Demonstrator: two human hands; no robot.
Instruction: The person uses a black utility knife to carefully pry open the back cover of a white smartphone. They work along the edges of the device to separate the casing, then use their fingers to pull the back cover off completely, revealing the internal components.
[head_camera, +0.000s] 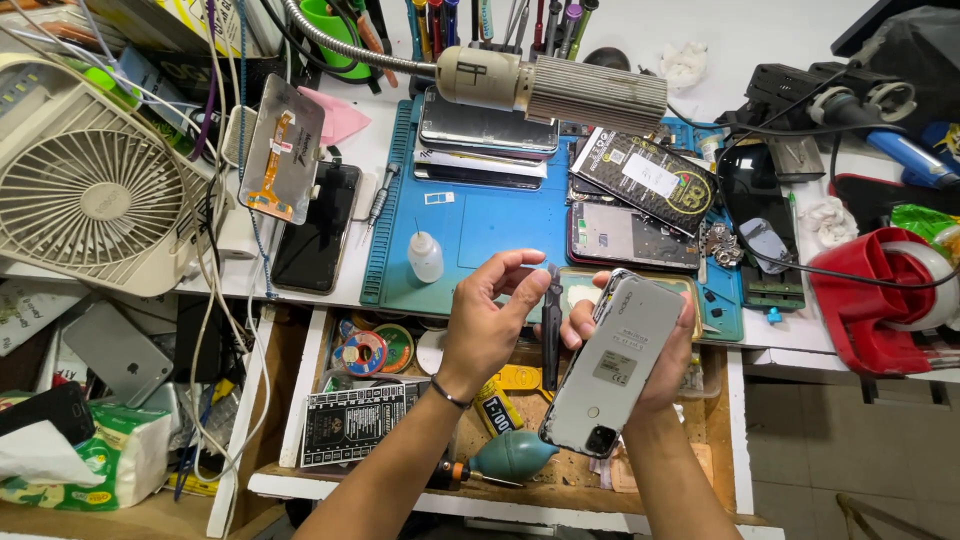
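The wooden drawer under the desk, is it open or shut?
Open. The drawer is pulled out below the blue mat, and its contents show: tape rolls, a teal air blower.
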